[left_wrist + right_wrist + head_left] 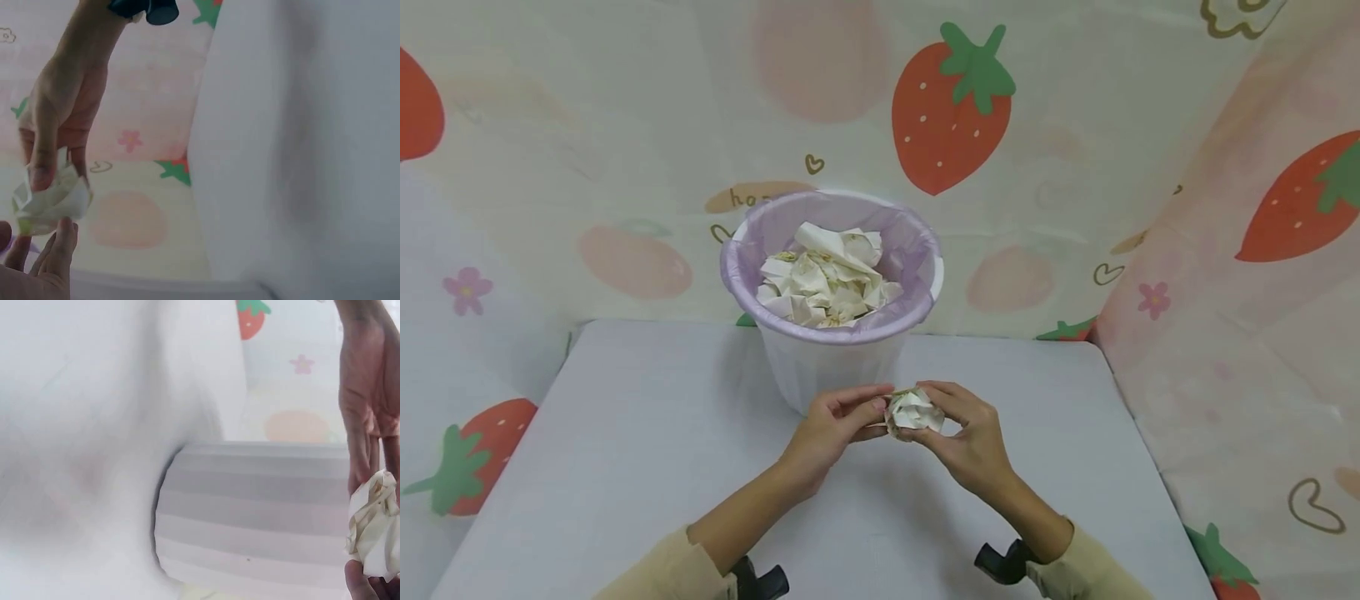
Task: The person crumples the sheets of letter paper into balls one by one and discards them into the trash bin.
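Note:
A crumpled ball of whitish paper [916, 412] is held between both hands, above the table in front of the bin. The left hand [822, 437] grips its left side with thumb and fingertips. From the other side, the right hand [976, 437] pinches it, fingers at the top and thumb below. The left wrist view shows creased folds on the paper [53, 203], with fingertips of both hands on it. Just behind the hands stands a white ribbed bin [835, 367] with a purple liner [913, 250]. Crumpled papers [831, 275] lie inside it.
A white table [640, 467] lies under the hands and bin. Behind it and at the sides hangs a cloth backdrop [1075, 100] printed with strawberries, hearts and flowers. Dark devices [1006, 562] are worn at both wrists.

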`<action>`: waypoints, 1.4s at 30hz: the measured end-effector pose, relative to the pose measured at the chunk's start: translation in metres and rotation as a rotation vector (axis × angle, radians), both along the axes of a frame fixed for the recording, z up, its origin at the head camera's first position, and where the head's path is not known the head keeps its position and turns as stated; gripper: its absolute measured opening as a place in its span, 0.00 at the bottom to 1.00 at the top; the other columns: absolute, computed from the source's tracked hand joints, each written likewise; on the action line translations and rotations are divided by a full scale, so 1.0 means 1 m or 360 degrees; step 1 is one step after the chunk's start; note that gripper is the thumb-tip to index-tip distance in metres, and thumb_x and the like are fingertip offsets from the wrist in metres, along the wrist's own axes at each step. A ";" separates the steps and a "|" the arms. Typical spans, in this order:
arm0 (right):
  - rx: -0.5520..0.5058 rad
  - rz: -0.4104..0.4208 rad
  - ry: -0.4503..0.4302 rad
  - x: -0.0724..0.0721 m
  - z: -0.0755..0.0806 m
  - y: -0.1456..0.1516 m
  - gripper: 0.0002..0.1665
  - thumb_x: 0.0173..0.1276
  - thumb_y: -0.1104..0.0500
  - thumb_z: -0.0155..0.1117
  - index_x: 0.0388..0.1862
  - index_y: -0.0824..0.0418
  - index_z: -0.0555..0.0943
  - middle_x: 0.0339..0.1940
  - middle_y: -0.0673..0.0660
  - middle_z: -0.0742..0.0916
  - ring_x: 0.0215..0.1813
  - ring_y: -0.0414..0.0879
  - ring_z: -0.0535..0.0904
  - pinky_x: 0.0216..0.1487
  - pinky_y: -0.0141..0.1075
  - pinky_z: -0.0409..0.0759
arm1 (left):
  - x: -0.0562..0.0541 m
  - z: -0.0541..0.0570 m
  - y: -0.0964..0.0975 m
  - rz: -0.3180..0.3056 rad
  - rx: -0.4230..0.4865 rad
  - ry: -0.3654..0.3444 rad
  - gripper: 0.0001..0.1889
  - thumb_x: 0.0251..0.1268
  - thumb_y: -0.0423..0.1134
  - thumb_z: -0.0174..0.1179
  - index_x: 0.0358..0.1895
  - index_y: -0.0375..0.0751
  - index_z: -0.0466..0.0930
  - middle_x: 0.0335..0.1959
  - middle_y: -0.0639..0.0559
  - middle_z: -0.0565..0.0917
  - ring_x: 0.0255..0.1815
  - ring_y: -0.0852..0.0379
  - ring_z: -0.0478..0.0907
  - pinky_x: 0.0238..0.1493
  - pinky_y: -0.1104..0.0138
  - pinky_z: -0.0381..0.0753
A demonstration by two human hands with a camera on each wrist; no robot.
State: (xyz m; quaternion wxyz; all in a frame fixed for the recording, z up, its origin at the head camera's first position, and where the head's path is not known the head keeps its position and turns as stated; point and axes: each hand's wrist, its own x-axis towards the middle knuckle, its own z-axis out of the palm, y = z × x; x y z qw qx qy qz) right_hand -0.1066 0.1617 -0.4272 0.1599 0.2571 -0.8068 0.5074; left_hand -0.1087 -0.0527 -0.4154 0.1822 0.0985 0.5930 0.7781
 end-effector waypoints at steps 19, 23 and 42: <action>0.0089 -0.0173 0.0655 -0.032 0.071 0.029 0.34 0.40 0.71 0.83 0.52 0.69 0.85 0.50 0.64 0.87 0.48 0.54 0.84 0.52 0.25 0.78 | -0.014 0.076 -0.081 0.0721 -0.0964 0.1827 0.18 0.69 0.43 0.63 0.58 0.39 0.83 0.61 0.44 0.81 0.65 0.47 0.75 0.66 0.57 0.73; 0.0070 -0.0184 0.0771 -0.044 0.096 0.027 0.33 0.41 0.71 0.83 0.52 0.70 0.85 0.49 0.64 0.87 0.48 0.55 0.83 0.53 0.27 0.78 | -0.032 0.076 -0.102 0.0895 -0.1449 0.2002 0.31 0.72 0.65 0.49 0.60 0.44 0.82 0.69 0.46 0.74 0.75 0.42 0.61 0.74 0.43 0.54; 0.0324 -0.0194 0.0662 -0.111 0.146 0.007 0.30 0.49 0.62 0.84 0.53 0.68 0.85 0.49 0.61 0.86 0.50 0.50 0.83 0.46 0.46 0.85 | -0.065 0.049 -0.147 0.0740 -0.1685 0.1589 0.29 0.63 0.51 0.67 0.67 0.49 0.77 0.71 0.46 0.70 0.76 0.44 0.59 0.76 0.43 0.50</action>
